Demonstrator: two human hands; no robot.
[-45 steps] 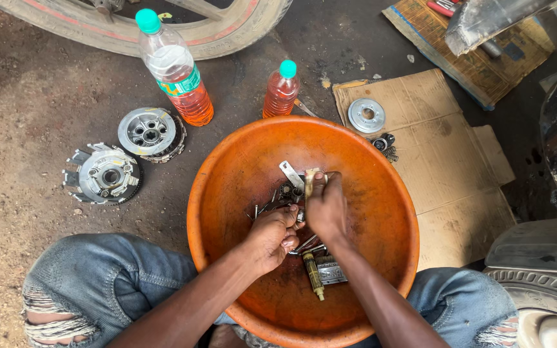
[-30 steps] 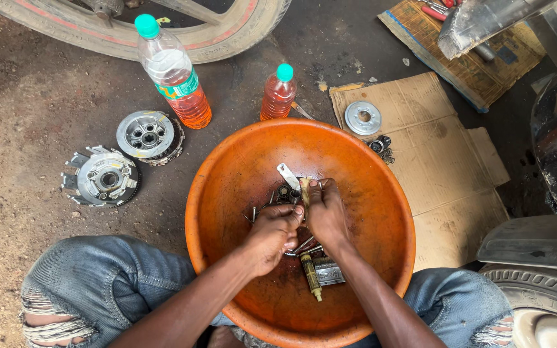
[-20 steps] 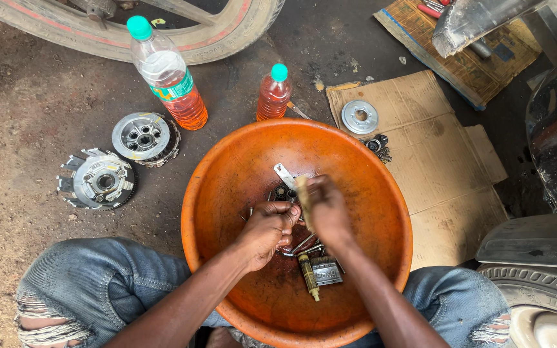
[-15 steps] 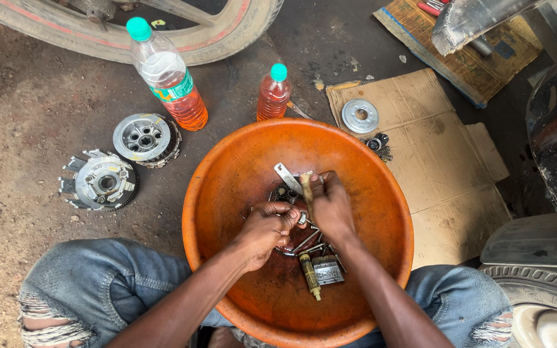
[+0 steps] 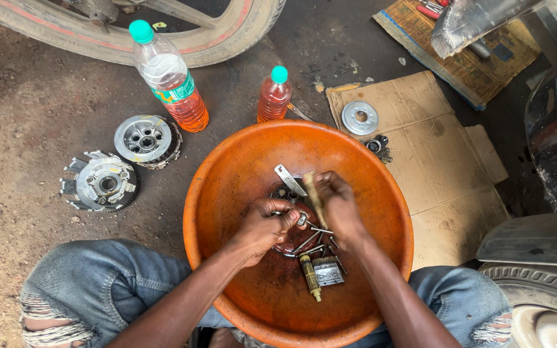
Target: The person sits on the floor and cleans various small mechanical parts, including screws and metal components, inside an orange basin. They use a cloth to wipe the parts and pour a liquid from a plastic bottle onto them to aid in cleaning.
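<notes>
Both hands work low inside the orange basin (image 5: 227, 193). The left hand (image 5: 267, 222) has its grip closed on a small metal part (image 5: 301, 220) at the basin's middle. The right hand (image 5: 340, 205), blurred, has its grip closed around a brush (image 5: 312, 193) whose end points down at that part. More bolts and metal pieces (image 5: 320, 267) lie on the basin's bottom, just below the hands.

The basin sits on a dirt floor (image 5: 20, 129), between the person's knees in torn jeans (image 5: 85, 290). Left of the basin lie two clutch parts (image 5: 120, 161). Beyond its far rim stand two bottles of orange liquid (image 5: 227, 90), in front of a wheel (image 5: 227, 38). To its right, flattened cardboard (image 5: 433, 167) carries a metal disc (image 5: 360, 118).
</notes>
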